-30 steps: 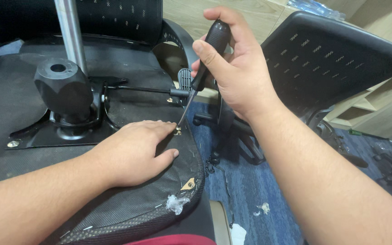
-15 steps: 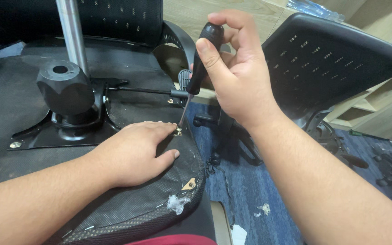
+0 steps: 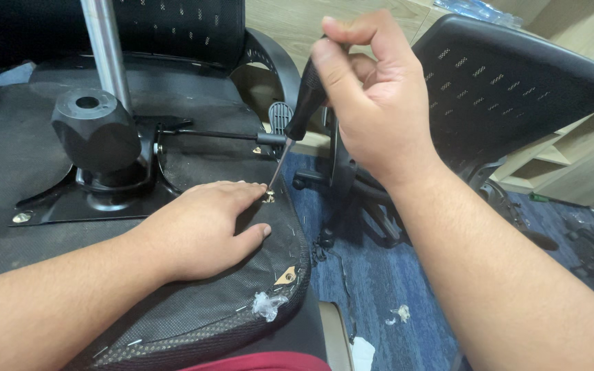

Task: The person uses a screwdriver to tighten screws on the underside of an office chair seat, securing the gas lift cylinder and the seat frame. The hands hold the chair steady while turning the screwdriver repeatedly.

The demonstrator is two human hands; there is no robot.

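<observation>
An upturned office chair seat [image 3: 29, 144] with black fabric underside lies before me. My left hand [image 3: 201, 230] rests flat on the fabric near its right edge, fingertips beside a small brass screw [image 3: 269, 197]. My right hand [image 3: 372, 103] grips the black handle of a screwdriver [image 3: 302, 106]; its thin metal shaft slants down and its tip sits on that screw. A black tilt mechanism [image 3: 94, 141] with a chrome post [image 3: 106, 48] is bolted on the seat to the left of my left hand.
A thin black lever [image 3: 221, 135] runs from the mechanism toward the seat edge. A second mesh chair back [image 3: 510, 75] stands at the right, over blue carpet [image 3: 379, 275] with scraps. A torn spot with white fluff [image 3: 266, 306] marks the seat rim. Wooden shelving [image 3: 572, 158] is far right.
My right hand has rolled around the screwdriver handle, the thumb moving over its top, and shifted slightly right. The tip stays on the screw; my left hand has not moved.
</observation>
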